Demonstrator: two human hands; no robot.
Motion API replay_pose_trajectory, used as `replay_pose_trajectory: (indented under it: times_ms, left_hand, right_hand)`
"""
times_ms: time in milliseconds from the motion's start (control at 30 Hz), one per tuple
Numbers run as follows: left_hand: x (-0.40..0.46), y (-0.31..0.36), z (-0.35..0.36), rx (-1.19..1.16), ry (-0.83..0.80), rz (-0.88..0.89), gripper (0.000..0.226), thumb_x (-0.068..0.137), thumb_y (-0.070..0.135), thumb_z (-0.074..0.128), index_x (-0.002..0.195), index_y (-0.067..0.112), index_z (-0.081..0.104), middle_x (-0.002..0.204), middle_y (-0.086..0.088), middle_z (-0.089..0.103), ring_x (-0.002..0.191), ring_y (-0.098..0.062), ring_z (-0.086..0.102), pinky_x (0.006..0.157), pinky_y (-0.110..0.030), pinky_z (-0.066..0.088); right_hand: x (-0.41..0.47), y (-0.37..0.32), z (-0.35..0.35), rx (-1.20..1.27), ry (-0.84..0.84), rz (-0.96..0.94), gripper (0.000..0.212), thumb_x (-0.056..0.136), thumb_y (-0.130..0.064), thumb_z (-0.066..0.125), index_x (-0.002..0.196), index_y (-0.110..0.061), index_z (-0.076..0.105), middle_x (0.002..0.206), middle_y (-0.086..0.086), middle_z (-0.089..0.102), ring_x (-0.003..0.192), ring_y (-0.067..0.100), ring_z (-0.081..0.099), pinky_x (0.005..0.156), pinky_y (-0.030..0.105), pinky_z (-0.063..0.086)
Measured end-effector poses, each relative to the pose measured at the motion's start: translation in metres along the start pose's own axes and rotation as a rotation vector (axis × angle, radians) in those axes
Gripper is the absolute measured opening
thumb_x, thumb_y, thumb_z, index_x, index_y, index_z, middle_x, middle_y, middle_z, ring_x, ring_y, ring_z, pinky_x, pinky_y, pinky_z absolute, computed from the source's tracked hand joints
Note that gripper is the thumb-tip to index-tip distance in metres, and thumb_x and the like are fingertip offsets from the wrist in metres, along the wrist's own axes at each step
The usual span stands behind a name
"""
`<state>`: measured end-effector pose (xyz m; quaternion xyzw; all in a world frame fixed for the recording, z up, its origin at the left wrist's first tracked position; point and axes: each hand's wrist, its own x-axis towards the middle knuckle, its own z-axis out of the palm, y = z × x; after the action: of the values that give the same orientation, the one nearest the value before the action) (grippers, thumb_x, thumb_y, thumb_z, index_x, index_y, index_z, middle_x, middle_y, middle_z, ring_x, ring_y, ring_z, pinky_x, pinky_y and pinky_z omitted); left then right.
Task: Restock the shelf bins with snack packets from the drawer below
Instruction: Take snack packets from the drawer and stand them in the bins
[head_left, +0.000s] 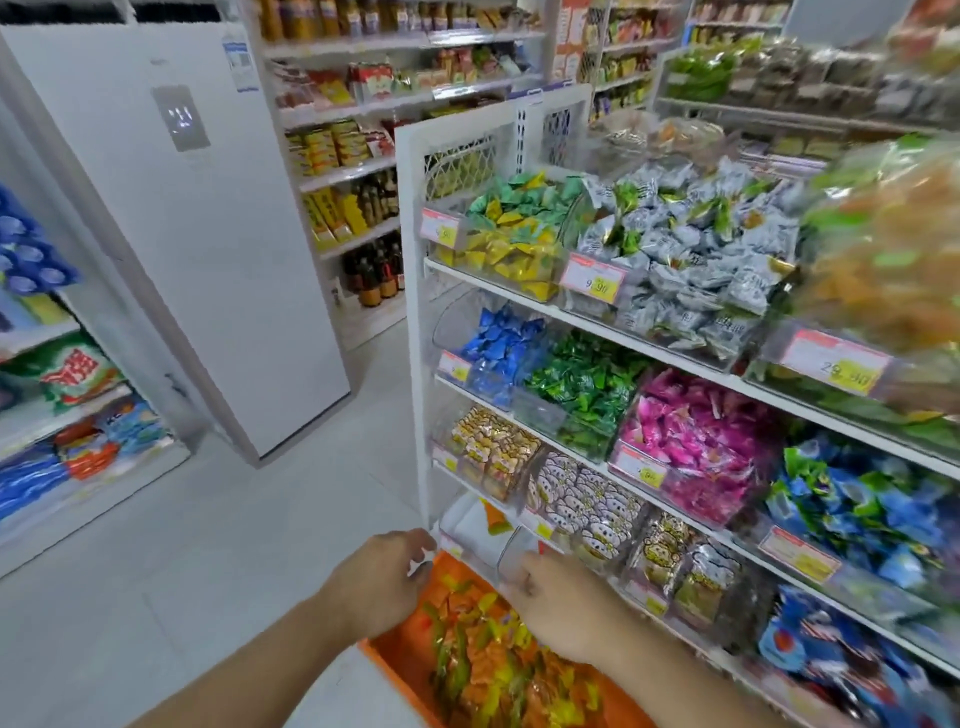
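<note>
Snack packets (498, 670) fill the drawer; both hands' fingers curl at its rim, grip unclear.

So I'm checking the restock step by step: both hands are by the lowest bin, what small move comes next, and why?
Probably dip the right hand into the drawer for packets. The bin above looks nearly empty, the drawer is open and full, and neither hand appears to hold a packet; the left hand is at the bin's edge.
</note>
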<state>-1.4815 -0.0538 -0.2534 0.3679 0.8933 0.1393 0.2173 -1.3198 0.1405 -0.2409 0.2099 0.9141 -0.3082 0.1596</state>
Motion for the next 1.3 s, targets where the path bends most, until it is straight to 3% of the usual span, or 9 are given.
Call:
replay_pose_trajectory:
  times_ms: [167,300,367,500,667,800,967,1133,1300]
  left_hand:
    - [0.071,-0.007,0.01,0.049,-0.155,0.15,0.04,0.104,0.034,0.049,0.143,0.032,0.048,0.123,0.013,0.066,0.107,-0.011,0.066,0.091,-0.027,0.053]
    - [0.127,-0.04,0.039,0.105,-0.311,0.275,0.051,0.098,0.042,0.048,0.146,0.045,0.03,0.113,0.008,0.066,0.104,-0.015,0.067,0.088,-0.036,0.056]
    - [0.16,-0.068,0.059,0.116,-0.4,0.322,0.055,0.096,0.043,0.046,0.148,0.045,0.027,0.104,0.006,0.065,0.097,-0.019,0.067,0.082,-0.039,0.056]
    - [0.209,-0.118,0.104,0.132,-0.46,0.369,0.05,0.101,0.045,0.045,0.149,0.039,0.033,0.127,0.001,0.064,0.11,-0.025,0.066,0.086,-0.042,0.055]
    - [0.253,-0.184,0.194,0.156,-0.539,0.33,0.052,0.101,0.051,0.046,0.15,0.039,0.036,0.141,0.002,0.06,0.12,-0.022,0.064,0.094,-0.04,0.054]
    - [0.276,-0.227,0.293,0.251,-0.595,0.335,0.048,0.102,0.051,0.046,0.147,0.033,0.042,0.137,0.001,0.061,0.122,-0.023,0.063,0.095,-0.037,0.053]
    - [0.302,-0.282,0.415,0.265,-0.638,0.357,0.041,0.1,0.056,0.045,0.135,0.034,0.047,0.122,0.003,0.066,0.109,-0.022,0.068,0.086,-0.04,0.056]
    - [0.319,-0.328,0.495,0.264,-0.603,0.374,0.046,0.1,0.06,0.045,0.141,0.04,0.042,0.128,0.008,0.064,0.112,-0.016,0.065,0.089,-0.037,0.054]
    - [0.329,-0.333,0.521,0.263,-0.469,0.482,0.047,0.099,0.06,0.048,0.142,0.042,0.043,0.142,0.014,0.057,0.126,-0.016,0.059,0.095,-0.035,0.053]
  right_hand:
    - [0.023,0.021,0.016,0.072,0.035,0.119,0.03,0.105,-0.047,0.047,0.077,-0.034,0.043,0.075,-0.01,0.047,0.064,0.008,0.047,0.056,0.029,0.035]
    - [0.07,0.029,0.057,0.281,0.052,0.245,0.014,0.104,-0.04,0.049,0.094,-0.037,0.058,0.086,-0.006,0.058,0.077,0.015,0.057,0.067,0.034,0.044]
    - [0.102,0.03,0.089,0.394,0.05,0.382,0.022,0.104,-0.039,0.046,0.103,-0.024,0.062,0.092,0.006,0.064,0.073,0.015,0.057,0.065,0.033,0.045]
    - [0.161,0.039,0.164,0.527,0.117,0.641,0.024,0.1,-0.047,0.045,0.092,-0.029,0.06,0.085,-0.006,0.064,0.074,0.015,0.062,0.065,0.031,0.05]
    - [0.224,0.069,0.264,0.576,0.121,0.771,0.034,0.102,-0.048,0.045,0.12,-0.027,0.065,0.098,-0.005,0.067,0.091,0.02,0.065,0.076,0.03,0.047]
    - [0.269,0.124,0.356,0.548,0.093,0.749,0.033,0.104,-0.036,0.048,0.133,-0.024,0.06,0.113,0.0,0.069,0.1,0.019,0.066,0.08,0.028,0.046]
    - [0.312,0.193,0.467,0.52,0.052,0.716,0.031,0.101,-0.041,0.052,0.131,-0.033,0.053,0.104,-0.004,0.065,0.096,0.022,0.069,0.085,0.043,0.057]
    - [0.34,0.213,0.542,0.53,0.063,0.699,0.049,0.1,-0.044,0.053,0.145,-0.04,0.031,0.09,-0.007,0.064,0.076,0.017,0.068,0.068,0.044,0.056]
    - [0.348,0.206,0.552,0.308,0.093,0.657,0.052,0.101,-0.052,0.048,0.147,-0.039,0.028,0.123,-0.003,0.059,0.108,0.027,0.064,0.089,0.046,0.056]
